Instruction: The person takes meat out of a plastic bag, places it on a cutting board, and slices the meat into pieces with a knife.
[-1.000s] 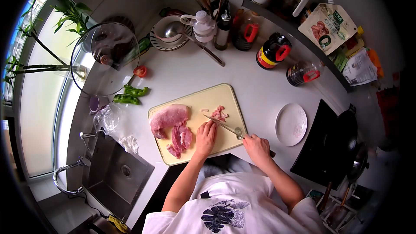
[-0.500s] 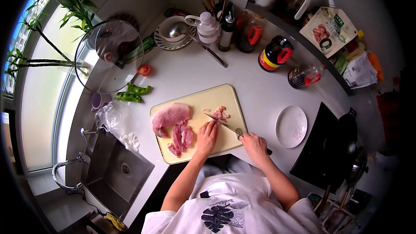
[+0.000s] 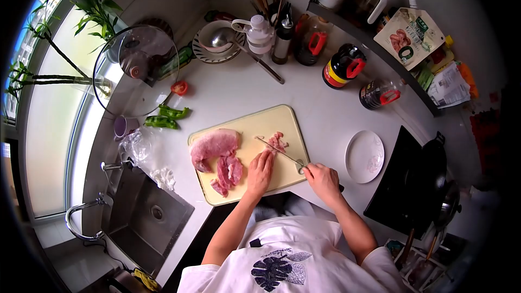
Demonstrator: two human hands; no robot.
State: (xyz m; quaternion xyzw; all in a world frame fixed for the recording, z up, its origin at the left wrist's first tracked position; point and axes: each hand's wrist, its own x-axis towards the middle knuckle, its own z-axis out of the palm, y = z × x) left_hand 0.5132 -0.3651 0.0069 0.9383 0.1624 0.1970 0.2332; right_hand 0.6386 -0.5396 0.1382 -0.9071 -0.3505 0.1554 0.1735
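Note:
My right hand [image 3: 323,179] is wrapped round the handle of a kitchen knife [image 3: 285,156], its blade reaching left across the cream cutting board [image 3: 282,119]. Close to the blade, my left hand [image 3: 261,172] presses its fingers together, tips down on the board; whatever lies under them is hidden. Small cut pieces of meat [image 3: 277,141] lie just beyond the knife. On the board's left half are a large pale-pink piece of meat [image 3: 215,145] and several thick red strips [image 3: 229,170].
A white oval plate [image 3: 364,157] sits right of the board, near a black cooktop [image 3: 393,184]. Green peppers [image 3: 161,121] and a cut tomato [image 3: 179,88] lie at the back left. The sink [image 3: 144,214] is at left; sauce bottles [image 3: 344,66] stand behind.
The knife blade has turned slightly, and my right hand has shifted a little up and right with it. My left hand stays almost in place.

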